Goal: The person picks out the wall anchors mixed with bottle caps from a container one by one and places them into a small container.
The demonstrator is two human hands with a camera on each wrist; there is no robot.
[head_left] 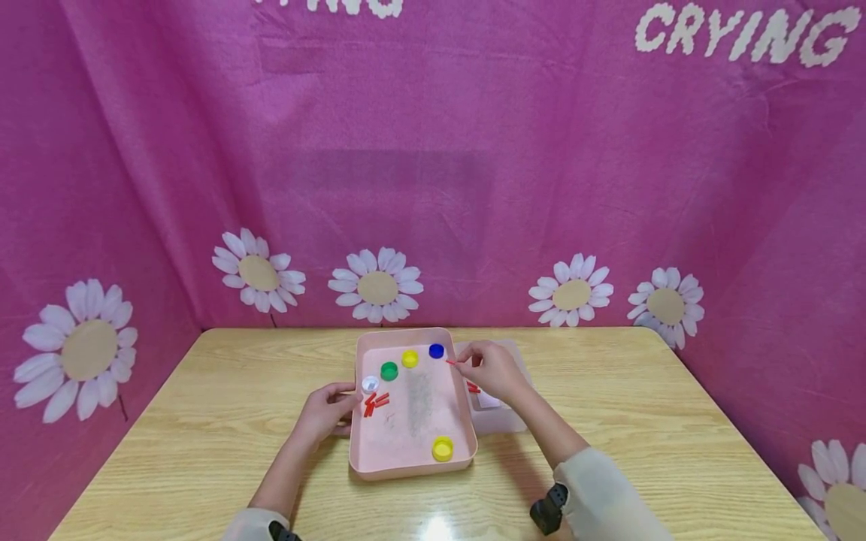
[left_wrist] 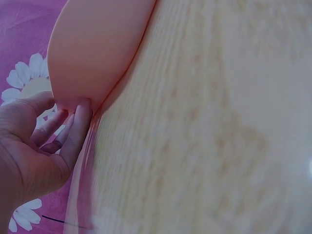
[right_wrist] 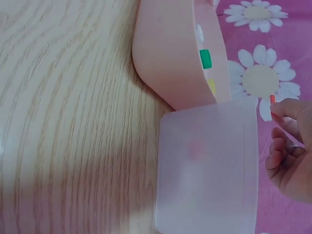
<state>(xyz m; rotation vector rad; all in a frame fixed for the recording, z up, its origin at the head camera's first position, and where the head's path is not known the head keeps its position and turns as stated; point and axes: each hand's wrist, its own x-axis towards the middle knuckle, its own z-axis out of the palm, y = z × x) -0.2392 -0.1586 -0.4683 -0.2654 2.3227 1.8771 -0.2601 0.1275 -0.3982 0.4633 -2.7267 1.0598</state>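
Note:
My left hand grips the left wall of a pink tray, thumb at the rim and fingers against the outer side in the left wrist view. Between thumb and fingertips, my right hand pinches a thin red stick above the tray's far right edge. Nearest to that stick is a blue cap inside the tray. A yellow cap, a green cap and a white cap follow leftward. Several red sticks lie below the white cap.
A translucent pale box stands against the tray's right side, holding more red sticks and partly covered by my right hand and forearm. Another yellow cap sits in the tray's near right corner. A pink flowered cloth hangs behind the wooden table.

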